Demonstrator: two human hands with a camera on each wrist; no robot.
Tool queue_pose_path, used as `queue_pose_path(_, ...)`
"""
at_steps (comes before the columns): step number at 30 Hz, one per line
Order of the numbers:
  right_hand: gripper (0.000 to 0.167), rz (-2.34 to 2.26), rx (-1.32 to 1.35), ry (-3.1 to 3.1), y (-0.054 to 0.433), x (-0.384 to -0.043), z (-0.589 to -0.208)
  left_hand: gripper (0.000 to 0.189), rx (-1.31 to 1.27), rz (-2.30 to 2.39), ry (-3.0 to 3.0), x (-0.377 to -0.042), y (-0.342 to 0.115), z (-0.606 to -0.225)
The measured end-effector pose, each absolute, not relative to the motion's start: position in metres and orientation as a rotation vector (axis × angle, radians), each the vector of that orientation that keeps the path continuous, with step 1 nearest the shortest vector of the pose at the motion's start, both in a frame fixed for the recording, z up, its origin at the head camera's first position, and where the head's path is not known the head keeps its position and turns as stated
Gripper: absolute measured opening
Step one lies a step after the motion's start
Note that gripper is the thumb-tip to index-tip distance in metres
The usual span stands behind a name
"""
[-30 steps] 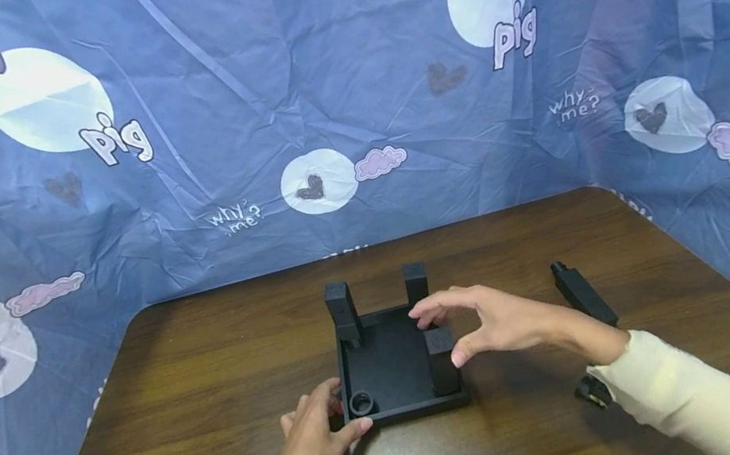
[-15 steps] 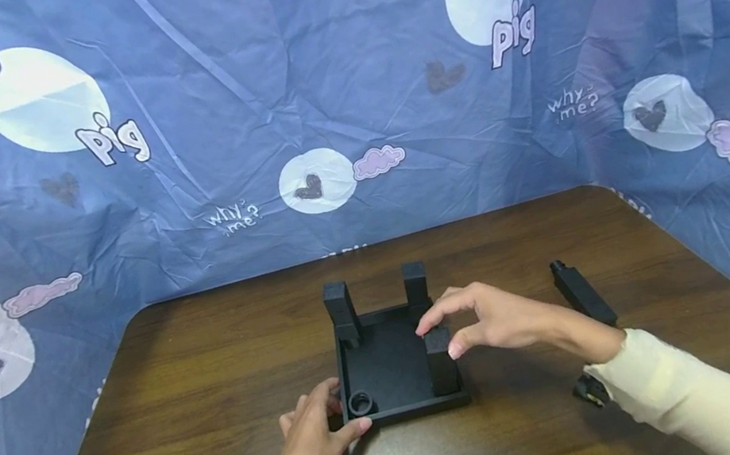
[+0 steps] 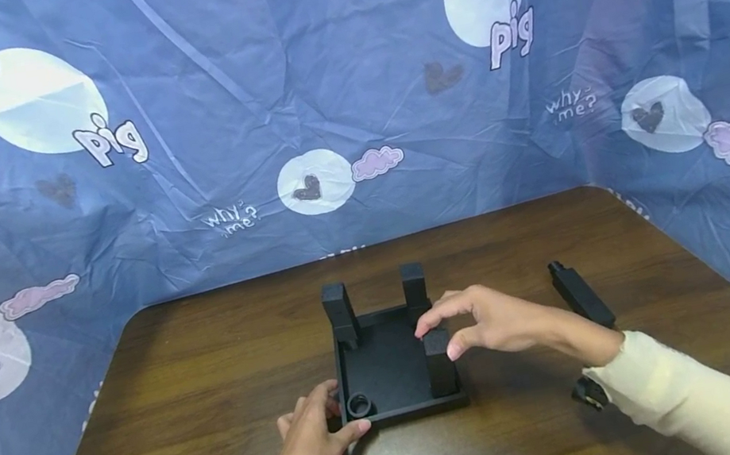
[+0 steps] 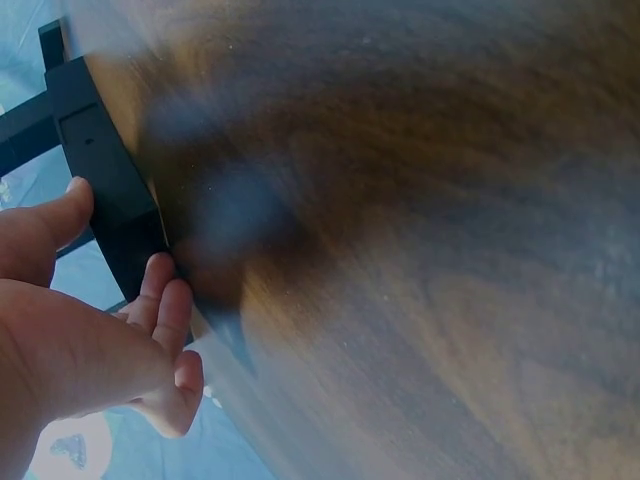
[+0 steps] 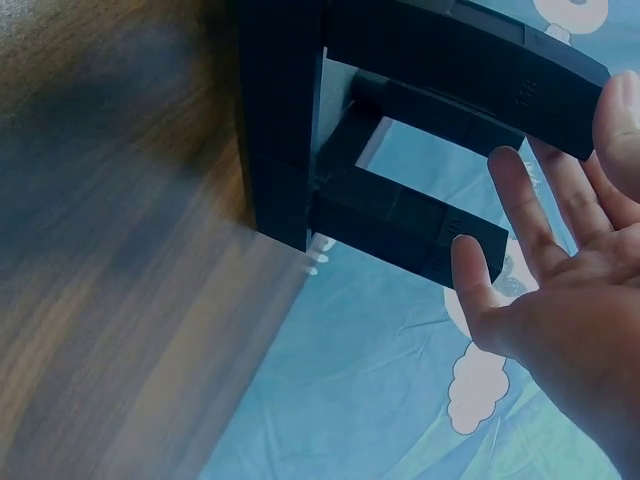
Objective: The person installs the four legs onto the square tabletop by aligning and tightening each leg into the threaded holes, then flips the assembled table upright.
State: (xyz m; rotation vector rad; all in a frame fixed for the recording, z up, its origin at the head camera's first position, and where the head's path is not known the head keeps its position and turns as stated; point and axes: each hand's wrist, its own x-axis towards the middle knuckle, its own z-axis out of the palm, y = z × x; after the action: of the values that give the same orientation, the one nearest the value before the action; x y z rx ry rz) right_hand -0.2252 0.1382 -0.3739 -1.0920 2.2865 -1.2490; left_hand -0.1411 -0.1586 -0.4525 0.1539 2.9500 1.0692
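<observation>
A small black table [image 3: 389, 372] lies upside down on the wooden tabletop, its legs pointing up. My left hand [image 3: 310, 442] grips its near left corner, thumb at the front rim and fingers along the left side. My right hand [image 3: 492, 319] pinches the top of the near right leg [image 3: 441, 372], thumb on one side and fingertips on the other; the right wrist view also shows this leg [image 5: 470, 70] beside the thumb. Two more legs stand at the far left [image 3: 340, 314] and far right [image 3: 414, 284] corners. A round threaded socket [image 3: 359, 405] shows in the near left corner.
A loose black leg [image 3: 582, 294] with a threaded end lies to the right, beyond my right forearm. Partly under the sleeve is a small dark piece [image 3: 589, 392]. Blue printed cloth [image 3: 316, 107] hangs behind the brown wooden table [image 3: 211, 350].
My right fingers have come down and closed in on the near right leg's top. The left hand keeps its hold on the corner; the view shifts slightly.
</observation>
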Motion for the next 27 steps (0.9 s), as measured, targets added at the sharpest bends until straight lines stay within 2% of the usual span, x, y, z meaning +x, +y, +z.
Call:
queue_pose_path(6,0.042,-1.24,-1.059,2.301,0.14,-0.223,-0.374,0.071,0.16,1.075,2.955,-0.141,-0.158,-0.453)
queue_pose_path(14,0.056,-1.257,-1.139,2.339,0.147,-0.223,-0.369,0.07,0.173,1.074,2.969,-0.14,-0.159,-0.454)
queue_pose_path(27,0.042,-1.107,-1.083,2.603,0.187,-0.223,-0.373,0.068,0.174,1.08,2.965,-0.139,-0.158,-0.453)
